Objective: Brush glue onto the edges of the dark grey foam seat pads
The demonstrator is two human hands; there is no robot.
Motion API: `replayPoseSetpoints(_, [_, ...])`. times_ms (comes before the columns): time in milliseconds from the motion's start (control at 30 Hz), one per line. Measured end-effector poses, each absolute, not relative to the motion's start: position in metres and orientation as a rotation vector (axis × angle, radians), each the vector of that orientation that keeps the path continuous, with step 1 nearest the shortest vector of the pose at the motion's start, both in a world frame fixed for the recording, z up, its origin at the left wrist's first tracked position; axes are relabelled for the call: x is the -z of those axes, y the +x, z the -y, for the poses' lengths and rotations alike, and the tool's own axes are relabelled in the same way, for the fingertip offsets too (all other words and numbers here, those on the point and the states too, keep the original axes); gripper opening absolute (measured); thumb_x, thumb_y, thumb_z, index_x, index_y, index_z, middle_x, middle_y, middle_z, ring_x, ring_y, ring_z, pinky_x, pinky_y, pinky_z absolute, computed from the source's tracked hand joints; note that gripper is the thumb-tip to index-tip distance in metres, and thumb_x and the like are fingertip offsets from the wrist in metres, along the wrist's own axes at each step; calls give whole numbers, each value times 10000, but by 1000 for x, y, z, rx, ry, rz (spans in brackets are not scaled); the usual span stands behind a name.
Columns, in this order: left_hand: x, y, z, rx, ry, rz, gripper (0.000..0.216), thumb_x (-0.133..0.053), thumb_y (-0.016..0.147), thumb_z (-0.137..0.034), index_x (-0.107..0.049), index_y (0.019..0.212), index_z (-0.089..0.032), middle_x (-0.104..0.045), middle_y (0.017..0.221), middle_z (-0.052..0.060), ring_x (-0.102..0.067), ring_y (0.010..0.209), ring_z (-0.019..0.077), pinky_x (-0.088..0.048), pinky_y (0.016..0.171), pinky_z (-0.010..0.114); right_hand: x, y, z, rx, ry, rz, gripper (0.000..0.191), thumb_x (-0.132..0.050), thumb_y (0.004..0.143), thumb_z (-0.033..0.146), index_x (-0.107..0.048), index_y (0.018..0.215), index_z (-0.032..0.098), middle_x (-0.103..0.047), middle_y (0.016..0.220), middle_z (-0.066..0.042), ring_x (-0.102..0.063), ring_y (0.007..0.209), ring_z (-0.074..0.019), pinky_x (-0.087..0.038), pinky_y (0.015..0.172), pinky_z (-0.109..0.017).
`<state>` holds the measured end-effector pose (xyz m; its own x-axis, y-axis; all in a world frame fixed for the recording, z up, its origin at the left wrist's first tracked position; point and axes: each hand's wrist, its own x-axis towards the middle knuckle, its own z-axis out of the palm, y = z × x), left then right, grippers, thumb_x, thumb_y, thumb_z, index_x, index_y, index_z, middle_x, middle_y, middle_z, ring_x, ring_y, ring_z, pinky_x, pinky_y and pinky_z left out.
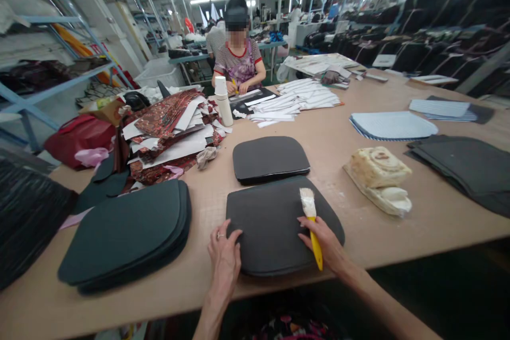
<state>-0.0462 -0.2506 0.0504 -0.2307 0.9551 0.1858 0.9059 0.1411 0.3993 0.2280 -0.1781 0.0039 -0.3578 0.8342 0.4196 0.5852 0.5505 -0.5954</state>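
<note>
A rounded dark grey panel (pixel 271 212) lies on the table before me, on top of similar pieces. At its left edge rests my left hand (pixel 225 249), thumb and forefinger apart and touching the panel. My right hand (pixel 324 241) is closed around a paintbrush (pixel 315 239) with a yellow handle. The whitish bristles point away from me, above the panel's right side. Just beyond sits a smaller stack of dark grey panels (pixel 271 156). A stack of dark green panels (pixel 131 228) stands to the left.
A glue-crusted, cream-coloured block (pixel 376 172) is on the right, near more dark sheets (pixel 470 167) and striped pieces (pixel 392 125). Patterned scraps (pixel 171 122) are heaped at the left by stacked white cups (pixel 223 101). Across the table, a person (pixel 239 64) works beside white strips (pixel 295 98).
</note>
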Motion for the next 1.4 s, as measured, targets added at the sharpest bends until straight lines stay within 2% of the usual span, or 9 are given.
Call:
replayPoseSetpoints(100, [-52,-29,235,-752,2011,-2311,273,-454,820,-111,-675,945,-213,-524,1265,109,-433,1145,317,-450,887,531,-1,228,181,-428,-1109,2099,223,-512,859,199,-581,1071,204,-615,1012,-91,-612,913,-210,-559,769,-360])
replayPoseSetpoints(200, [-53,2,199,-814,2187,-2128,340,-381,859,-82,-621,1082,-173,-535,1284,102,-423,1216,258,-457,956,453,-3,232,179,-405,-1067,2143,215,-535,841,184,-584,1049,211,-645,1006,-76,-616,915,-215,-562,755,-361])
replayPoseSetpoints(333, [-42,34,158,-575,2360,-2019,414,-379,879,-121,-490,1276,-157,-507,1345,90,-397,1284,266,-433,1007,470,-19,230,170,-409,-1045,2153,207,-550,829,168,-576,1027,220,-663,999,-69,-634,884,-207,-571,721,-343])
replayPoseSetpoints(433, [-26,40,149,-408,2483,-2043,462,-395,879,-175,-416,1341,-172,-432,1410,81,-365,1311,286,-410,1022,500,-30,210,159,-449,-1081,2034,169,-489,849,131,-564,969,224,-636,1106,-84,-621,974,-204,-569,772,-343])
replayPoseSetpoints(633, [-9,34,146,-251,2679,-2060,514,-413,839,-141,-415,1348,-205,-409,1426,54,-341,1326,288,-404,1020,485,-15,174,123,-592,-1138,2002,190,-458,860,99,-557,951,233,-622,1118,-75,-584,1062,-213,-541,857,-387])
replayPoseSetpoints(800, [-18,35,146,-154,2628,-2103,524,-416,861,-179,-355,1380,-211,-363,1455,40,-331,1334,270,-408,1022,477,6,207,99,-373,-1326,1981,93,-465,884,185,-547,925,201,-590,1174,-137,-574,1055,-273,-528,831,-467])
replayPoseSetpoints(900, [-25,40,149,-134,2506,-2138,551,-417,866,-200,-301,1403,-227,-317,1478,34,-297,1350,280,-378,1043,521,10,225,92,-256,-1363,2036,157,-486,894,295,-541,981,177,-549,1232,-182,-552,1079,-311,-505,841,-505])
replayPoseSetpoints(1200, [-31,33,155,-164,2163,-2279,633,-448,869,-420,-301,1399,-107,-301,1470,149,-253,1362,315,-334,1074,535,19,231,95,-65,-1318,2197,275,-396,924,389,-536,975,157,-525,1268,-207,-542,1110,-334,-414,944,-541])
replayPoseSetpoints(1400, [-29,-6,172,-160,2064,-2486,659,-441,877,-415,-266,1403,-60,-304,1459,198,-253,1365,311,-326,1072,529,26,236,94,-10,-1299,2211,295,-397,919,412,-532,967,154,-550,1236,-212,-574,1056,-333,-435,908,-533])
